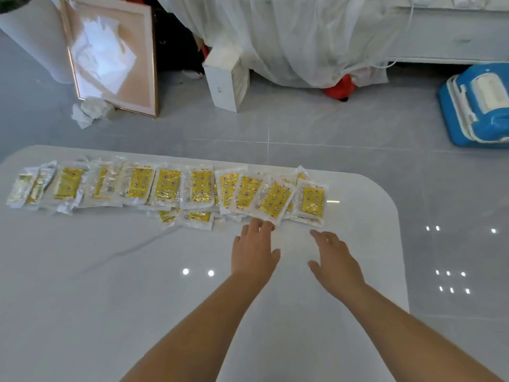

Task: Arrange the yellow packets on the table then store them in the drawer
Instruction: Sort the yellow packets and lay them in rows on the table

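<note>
— Along the far side of the white table (82, 271), what lies there?
— Yellow packets (198, 187) in clear wrappers, laid in one long overlapping row from the left edge almost to the rounded right corner. A few more peek out beneath the row's near side.
— And the hands?
— The left hand (254, 249) reaches flat over the table, fingers straight and close together, tips touching the near corner of a tilted packet (275, 199) that lies askew on its neighbours. It grips nothing. The right hand (334, 257) hovers just beside it, fingers spread and relaxed, holding nothing. It is near the last packet (312, 202) at the row's right end but apart from it.
— What lies between the hands and the row?
— Glossy tabletop with lamp glints.
— Beyond the table?
— Grey tiled floor. A framed picture (110, 53) leans at the back left, with crumpled tissue (88, 110) at its foot. A white box (224, 81) stands upright mid-floor. Behind it hangs a white cloth (289, 37), with a red thing (338, 88) under its hem. A blue and white tub (479, 106) sits far right.
</note>
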{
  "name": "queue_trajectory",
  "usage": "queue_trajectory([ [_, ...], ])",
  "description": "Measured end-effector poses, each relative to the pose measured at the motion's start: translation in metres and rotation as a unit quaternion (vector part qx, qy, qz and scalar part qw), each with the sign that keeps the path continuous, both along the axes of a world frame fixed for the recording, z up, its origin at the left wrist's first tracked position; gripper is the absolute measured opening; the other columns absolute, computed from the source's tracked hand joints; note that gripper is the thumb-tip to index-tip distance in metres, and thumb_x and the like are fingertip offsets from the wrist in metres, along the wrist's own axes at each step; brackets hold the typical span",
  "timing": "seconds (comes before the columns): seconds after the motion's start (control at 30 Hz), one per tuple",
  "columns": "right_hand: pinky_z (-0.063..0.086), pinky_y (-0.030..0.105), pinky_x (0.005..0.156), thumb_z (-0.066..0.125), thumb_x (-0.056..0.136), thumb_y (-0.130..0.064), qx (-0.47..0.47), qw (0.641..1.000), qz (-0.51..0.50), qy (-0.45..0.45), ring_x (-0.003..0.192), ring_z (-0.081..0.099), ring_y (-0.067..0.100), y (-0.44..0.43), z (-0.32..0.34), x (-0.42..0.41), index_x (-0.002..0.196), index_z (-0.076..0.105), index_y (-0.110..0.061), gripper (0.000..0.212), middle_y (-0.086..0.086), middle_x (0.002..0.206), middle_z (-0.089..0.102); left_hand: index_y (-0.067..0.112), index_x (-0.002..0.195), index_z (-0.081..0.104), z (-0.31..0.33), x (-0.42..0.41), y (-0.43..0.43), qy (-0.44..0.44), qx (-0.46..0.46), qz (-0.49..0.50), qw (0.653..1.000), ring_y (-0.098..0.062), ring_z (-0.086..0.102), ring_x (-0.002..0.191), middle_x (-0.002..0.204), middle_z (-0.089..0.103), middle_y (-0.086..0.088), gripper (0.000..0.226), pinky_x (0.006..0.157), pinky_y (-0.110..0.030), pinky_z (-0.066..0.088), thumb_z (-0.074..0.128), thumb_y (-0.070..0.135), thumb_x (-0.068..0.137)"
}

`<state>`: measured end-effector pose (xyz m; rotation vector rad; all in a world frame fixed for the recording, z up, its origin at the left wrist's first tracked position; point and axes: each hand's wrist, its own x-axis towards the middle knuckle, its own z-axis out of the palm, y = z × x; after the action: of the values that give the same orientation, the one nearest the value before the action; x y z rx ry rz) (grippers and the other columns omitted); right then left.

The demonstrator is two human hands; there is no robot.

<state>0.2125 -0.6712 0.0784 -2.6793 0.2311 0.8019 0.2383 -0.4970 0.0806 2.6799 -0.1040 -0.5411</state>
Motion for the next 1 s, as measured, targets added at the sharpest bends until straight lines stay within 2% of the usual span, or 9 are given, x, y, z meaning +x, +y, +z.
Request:
queue_trajectory([
  [0.13, 0.042, 0.035, 0.101, 0.057, 0.095, -0.03, 0.012, 0.997, 0.062, 0.049, 0.142, 0.024, 0.022, -0.003, 0.006, -0.032, 0.152, 0.013, -0.032, 0.073, 0.0, 0.159, 0.012, 0.027, 0.138, 0.039, 0.001, -0.045, -0.01, 0.052, 0.028, 0.03, 0.998, -0.018, 0.039, 0.129, 0.144, 0.035, 0.003, 0.054, 0.101, -0.032, 0.041, 0.06, 0.035, 0.09],
  [0.33, 0.043, 0.037, 0.101, 0.057, 0.095, -0.028, -0.001, 0.99, 0.129, 0.049, 0.137, 0.03, 0.024, -0.047, 0.027, -0.051, 0.151, 0.017, -0.03, 0.069, 0.002, 0.156, 0.019, 0.026, 0.137, 0.039, 0.012, -0.089, -0.059, 0.071, 0.036, 0.071, 0.994, -0.015, 0.043, 0.125, 0.142, 0.036, 0.004, 0.051, 0.098, -0.028, 0.043, 0.058, 0.035, 0.09],
  [0.6, 0.044, 0.037, 0.099, 0.058, 0.094, -0.028, -0.016, 0.995, 0.089, 0.038, 0.134, 0.034, 0.023, -0.104, 0.03, -0.023, 0.151, 0.018, -0.028, 0.069, 0.001, 0.154, 0.023, 0.025, 0.135, 0.041, 0.016, -0.053, -0.124, 0.054, 0.018, 0.037, 0.998, -0.016, 0.043, 0.125, 0.142, 0.037, 0.002, 0.049, 0.095, -0.028, 0.043, 0.058, 0.036, 0.091],
  [0.77, 0.044, 0.036, 0.097, 0.057, 0.095, -0.028, -0.024, 0.99, 0.134, 0.042, 0.132, 0.036, 0.023, -0.142, 0.024, -0.002, 0.15, 0.019, -0.028, 0.068, 0.001, 0.151, 0.026, 0.025, 0.136, 0.041, 0.017, -0.033, -0.16, 0.041, 0.033, 0.044, 0.998, -0.016, 0.042, 0.126, 0.141, 0.038, 0.002, 0.049, 0.096, -0.028, 0.043, 0.057, 0.037, 0.092],
  [1.0, 0.043, 0.037, 0.096, 0.058, 0.093, -0.027, -0.021, 0.973, 0.225, 0.034, 0.131, 0.036, 0.024, -0.22, 0.007, 0.054, 0.149, 0.021, -0.026, 0.067, 0.001, 0.15, 0.028, 0.027, 0.135, 0.043, 0.007, -0.01, -0.244, 0.036, 0.031, 0.119, 0.992, -0.016, 0.042, 0.127, 0.143, 0.038, 0.003, 0.049, 0.099, -0.029, 0.042, 0.058, 0.04, 0.091],
])
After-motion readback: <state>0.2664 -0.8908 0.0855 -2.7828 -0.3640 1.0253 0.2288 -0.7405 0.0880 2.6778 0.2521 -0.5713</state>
